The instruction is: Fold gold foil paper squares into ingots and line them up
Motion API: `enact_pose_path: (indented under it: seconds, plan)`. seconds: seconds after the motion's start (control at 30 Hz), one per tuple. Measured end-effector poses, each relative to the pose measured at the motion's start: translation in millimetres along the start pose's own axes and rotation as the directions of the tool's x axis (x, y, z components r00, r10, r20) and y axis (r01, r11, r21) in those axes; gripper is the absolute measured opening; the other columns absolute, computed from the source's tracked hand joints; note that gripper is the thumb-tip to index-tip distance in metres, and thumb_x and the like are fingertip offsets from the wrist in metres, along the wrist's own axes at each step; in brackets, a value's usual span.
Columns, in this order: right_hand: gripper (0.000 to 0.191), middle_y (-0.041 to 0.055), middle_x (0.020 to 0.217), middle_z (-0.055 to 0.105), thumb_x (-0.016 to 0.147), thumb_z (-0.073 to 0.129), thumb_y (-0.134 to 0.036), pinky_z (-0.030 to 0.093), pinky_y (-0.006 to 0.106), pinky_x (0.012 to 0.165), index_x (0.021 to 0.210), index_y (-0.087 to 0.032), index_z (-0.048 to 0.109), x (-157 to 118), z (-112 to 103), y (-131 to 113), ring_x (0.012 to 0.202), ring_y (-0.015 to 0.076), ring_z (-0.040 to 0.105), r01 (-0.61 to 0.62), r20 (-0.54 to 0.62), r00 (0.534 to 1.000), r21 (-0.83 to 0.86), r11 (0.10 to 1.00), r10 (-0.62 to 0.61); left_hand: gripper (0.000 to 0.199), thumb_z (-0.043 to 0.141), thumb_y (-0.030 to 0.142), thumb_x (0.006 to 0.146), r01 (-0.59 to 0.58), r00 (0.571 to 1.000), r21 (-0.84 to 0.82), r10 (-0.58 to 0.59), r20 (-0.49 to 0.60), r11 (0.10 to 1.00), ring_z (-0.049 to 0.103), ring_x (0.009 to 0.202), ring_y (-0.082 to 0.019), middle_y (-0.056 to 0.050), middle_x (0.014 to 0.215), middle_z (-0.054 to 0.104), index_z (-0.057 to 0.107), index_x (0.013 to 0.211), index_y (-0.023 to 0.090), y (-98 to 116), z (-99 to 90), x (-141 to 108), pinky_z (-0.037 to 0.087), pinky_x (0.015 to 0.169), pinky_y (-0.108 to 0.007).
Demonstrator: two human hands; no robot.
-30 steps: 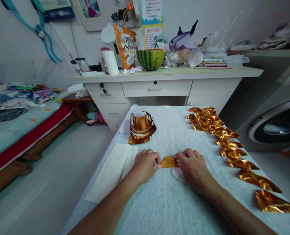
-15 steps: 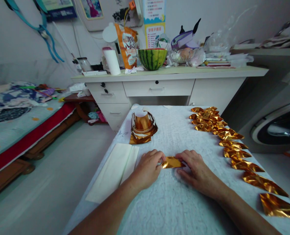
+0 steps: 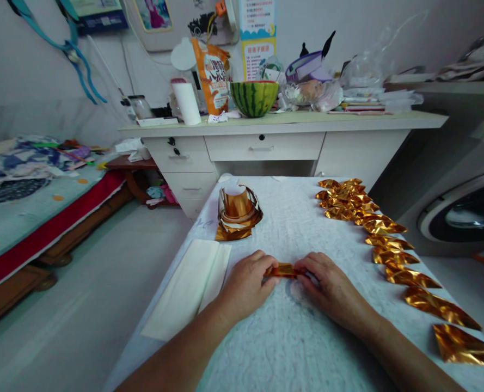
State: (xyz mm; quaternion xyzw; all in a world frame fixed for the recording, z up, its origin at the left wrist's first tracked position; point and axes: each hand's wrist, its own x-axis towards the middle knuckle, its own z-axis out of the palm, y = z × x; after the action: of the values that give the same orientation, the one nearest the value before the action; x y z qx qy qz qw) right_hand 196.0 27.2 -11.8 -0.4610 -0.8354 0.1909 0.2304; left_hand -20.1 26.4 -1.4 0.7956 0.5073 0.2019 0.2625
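Note:
A narrow folded piece of gold foil paper point(image 3: 285, 270) stretches between my two hands, just over the cloth-covered table point(image 3: 282, 337). My left hand point(image 3: 252, 280) pinches its left end between thumb and fingers. At the opposite end, my right hand point(image 3: 327, 286) grips the foil in the same way. Fingers cover both ends. Beyond my left hand stands a stack of curled gold foil sheets point(image 3: 238, 209). White paper sheets point(image 3: 184, 288) lie beside my left forearm.
Several folded gold foil pieces point(image 3: 392, 256) line the table's right edge. Behind the table is a white desk point(image 3: 266, 146) bearing a halved watermelon point(image 3: 255, 99) and an orange pouch point(image 3: 214, 76). A bed point(image 3: 82, 196) stands left, a washing machine point(image 3: 470, 212) right.
The foil between my hands has become narrower, its upper face folded over. My right thumb and fingers have closed on its right end, and my left thumb has moved in beneath the left end.

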Motion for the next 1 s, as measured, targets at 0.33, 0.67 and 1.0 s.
enact_pose_path:
  seconds: [0.33,0.67,1.0]
  plan:
    - [0.019,0.0053,0.088,0.068,0.093,0.047,-0.023,0.048,0.032,0.075,0.097,-0.020,0.066,-0.8,-1.8,-3.0,0.083,0.0191,0.062,-0.066,-0.058,0.996,0.003,0.998,0.066,0.012,0.054,0.014,0.083,-0.014,0.995,-0.147,0.000,-0.095,0.989,0.060,0.081,-0.015,0.000,0.089,0.063,0.064,0.088,0.020,5.8,-1.7,1.2,0.044,0.073,-0.025]
    - [0.020,0.0062,0.086,0.069,0.089,0.047,-0.020,0.050,0.031,0.070,0.096,-0.019,0.065,-1.3,0.8,-4.2,0.079,0.0191,0.064,-0.076,-0.121,0.990,0.013,0.997,0.077,0.014,0.051,0.018,0.088,0.002,0.992,-0.125,-0.018,-0.128,0.992,0.062,0.079,-0.016,-0.001,0.085,0.067,0.066,0.088,0.020,7.5,2.6,0.3,0.044,0.071,-0.025]
    - [0.025,0.0023,0.083,0.071,0.093,0.041,-0.024,0.047,0.030,0.068,0.094,-0.021,0.065,-1.6,1.0,-5.6,0.075,0.0187,0.066,-0.165,-0.032,0.986,0.014,0.986,0.165,0.018,0.049,0.017,0.090,-0.028,0.992,-0.045,0.022,-0.126,0.999,0.063,0.082,-0.017,-0.002,0.087,0.068,0.067,0.092,0.020,9.7,3.6,-1.1,0.045,0.074,-0.026]
